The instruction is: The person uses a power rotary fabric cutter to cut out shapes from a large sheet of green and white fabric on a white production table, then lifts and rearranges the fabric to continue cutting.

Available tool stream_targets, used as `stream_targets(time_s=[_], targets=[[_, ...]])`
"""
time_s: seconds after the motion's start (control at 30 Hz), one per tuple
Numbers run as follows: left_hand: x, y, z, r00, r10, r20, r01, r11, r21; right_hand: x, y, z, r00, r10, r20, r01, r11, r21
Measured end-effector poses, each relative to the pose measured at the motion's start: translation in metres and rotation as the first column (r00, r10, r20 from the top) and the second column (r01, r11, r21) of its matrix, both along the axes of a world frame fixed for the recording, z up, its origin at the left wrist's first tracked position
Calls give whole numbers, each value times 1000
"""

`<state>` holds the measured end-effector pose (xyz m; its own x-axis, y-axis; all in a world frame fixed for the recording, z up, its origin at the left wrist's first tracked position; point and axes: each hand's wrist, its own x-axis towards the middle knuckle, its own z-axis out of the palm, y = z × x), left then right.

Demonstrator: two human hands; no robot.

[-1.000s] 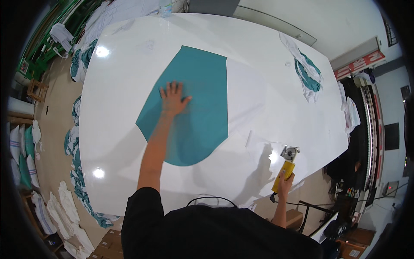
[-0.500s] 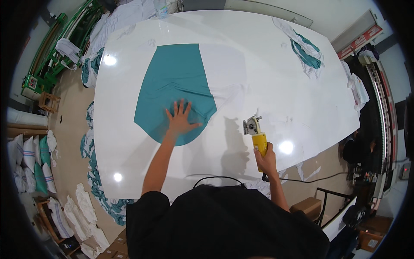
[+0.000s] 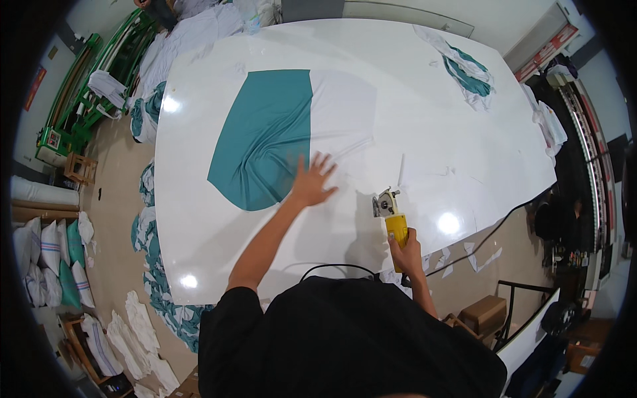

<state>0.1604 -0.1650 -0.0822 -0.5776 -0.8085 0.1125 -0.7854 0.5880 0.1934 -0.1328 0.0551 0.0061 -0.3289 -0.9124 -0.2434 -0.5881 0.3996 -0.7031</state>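
Note:
A teal fabric piece lies on the white table, with wrinkles gathered through its lower middle. Along its right side a white fabric piece shows, hard to tell from the tabletop. My left hand is spread, fingers apart, at the lower right of the teal cloth where the white one meets it. In my right hand is a yellow electric rotary cutter, gripped by its body. Its metal blade head points away from me, to the right of the cloth and apart from it.
Teal and white scraps lie at the table's far right. A black power cord runs off to the right. Cloth heaps line the left table edge. Cardboard box at lower right; green machine at far left.
My left hand has moved right across the teal cloth, which has bunched into more folds, its lower edge shifted. The cutter in my right hand has come slightly nearer me.

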Motion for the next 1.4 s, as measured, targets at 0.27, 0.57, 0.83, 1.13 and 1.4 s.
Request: stream_targets(time_s=[0.27, 0.57, 0.83, 1.13, 1.4], targets=[[-78, 83, -38, 999, -18, -32, 24, 979, 201, 8, 21, 10, 993, -103, -61, 102, 995, -15], [-74, 106, -32, 877, -112, -468, 258, 930, 261, 13, 44, 17, 988, -97, -119, 96, 995, -18], [55, 194, -2, 837, 524, 159, -547, 804, 231, 36, 57, 16, 995, 8, -104, 5, 992, 124], [110, 95, 18, 779, 620, -92, -569, 761, 311, 56, 68, 21, 992, 61, -113, -46, 990, 131], [193, 74, -28, 699, 715, -1, -712, 696, 97, 56, 73, 12, 977, 128, -169, -109, 987, 116]])
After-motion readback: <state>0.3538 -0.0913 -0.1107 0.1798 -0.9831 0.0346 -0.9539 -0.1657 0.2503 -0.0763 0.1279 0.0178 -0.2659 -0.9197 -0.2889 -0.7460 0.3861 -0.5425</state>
